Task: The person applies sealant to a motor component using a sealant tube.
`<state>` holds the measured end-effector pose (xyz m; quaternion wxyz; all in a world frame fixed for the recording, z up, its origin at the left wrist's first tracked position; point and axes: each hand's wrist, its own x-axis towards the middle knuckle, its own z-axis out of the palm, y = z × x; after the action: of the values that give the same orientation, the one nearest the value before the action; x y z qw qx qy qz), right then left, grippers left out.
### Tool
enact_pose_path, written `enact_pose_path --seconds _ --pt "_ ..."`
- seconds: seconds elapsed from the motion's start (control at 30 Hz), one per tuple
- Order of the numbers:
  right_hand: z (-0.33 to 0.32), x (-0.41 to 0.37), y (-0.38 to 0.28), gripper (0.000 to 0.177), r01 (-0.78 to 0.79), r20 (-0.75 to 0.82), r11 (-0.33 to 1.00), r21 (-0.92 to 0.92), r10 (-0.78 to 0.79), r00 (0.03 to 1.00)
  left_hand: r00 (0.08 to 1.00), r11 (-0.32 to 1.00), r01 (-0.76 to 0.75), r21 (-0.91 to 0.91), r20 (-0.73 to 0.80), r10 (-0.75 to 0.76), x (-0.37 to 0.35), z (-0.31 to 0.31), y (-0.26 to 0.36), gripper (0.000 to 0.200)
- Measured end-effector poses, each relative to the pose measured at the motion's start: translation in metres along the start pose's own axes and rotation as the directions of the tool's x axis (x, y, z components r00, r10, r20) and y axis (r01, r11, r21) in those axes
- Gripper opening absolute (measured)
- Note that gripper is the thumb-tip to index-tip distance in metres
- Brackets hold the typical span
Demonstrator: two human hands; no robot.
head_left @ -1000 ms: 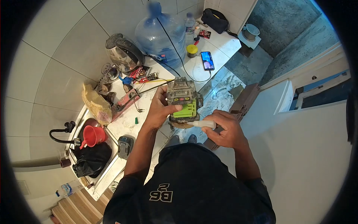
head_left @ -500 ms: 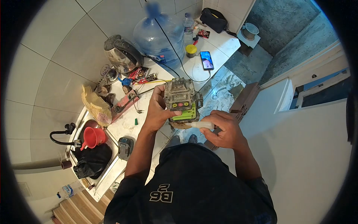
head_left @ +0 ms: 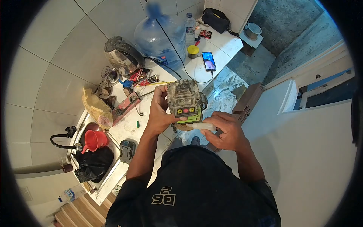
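Note:
My left hand [head_left: 160, 117] grips a dirt-covered laser level [head_left: 184, 96] by its side. Three round buttons, yellow and red, show on its top, and a green strip is visible along its lower edge. My right hand [head_left: 227, 130] is closed around a whitish tool handle [head_left: 204, 126] that narrows toward the laser level. The tool's tip sits at the level's lower edge, beside a brownish part; its kind I cannot make out.
On the counter are a battery pack [head_left: 127, 150], a kettle [head_left: 124, 56], a large water bottle [head_left: 162, 39] and a cabled phone [head_left: 208, 61]. The sink holds a red dipper [head_left: 96, 140] and a black bag [head_left: 94, 162]. A door [head_left: 302, 151] stands at right.
The laser level has tilted in my left hand, so its buttons face me more and less green shows. My right hand and the tool have barely moved.

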<state>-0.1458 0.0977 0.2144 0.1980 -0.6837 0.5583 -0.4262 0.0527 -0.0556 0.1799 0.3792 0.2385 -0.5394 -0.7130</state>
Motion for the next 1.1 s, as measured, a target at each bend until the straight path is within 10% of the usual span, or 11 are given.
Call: enact_pose_path --seconds 1.1 --pt "-0.016 -0.008 0.006 0.02 -0.041 -0.011 0.978 0.204 0.044 0.999 0.999 0.991 0.027 -0.129 0.023 -0.024 -0.007 -0.015 -0.005 0.116"
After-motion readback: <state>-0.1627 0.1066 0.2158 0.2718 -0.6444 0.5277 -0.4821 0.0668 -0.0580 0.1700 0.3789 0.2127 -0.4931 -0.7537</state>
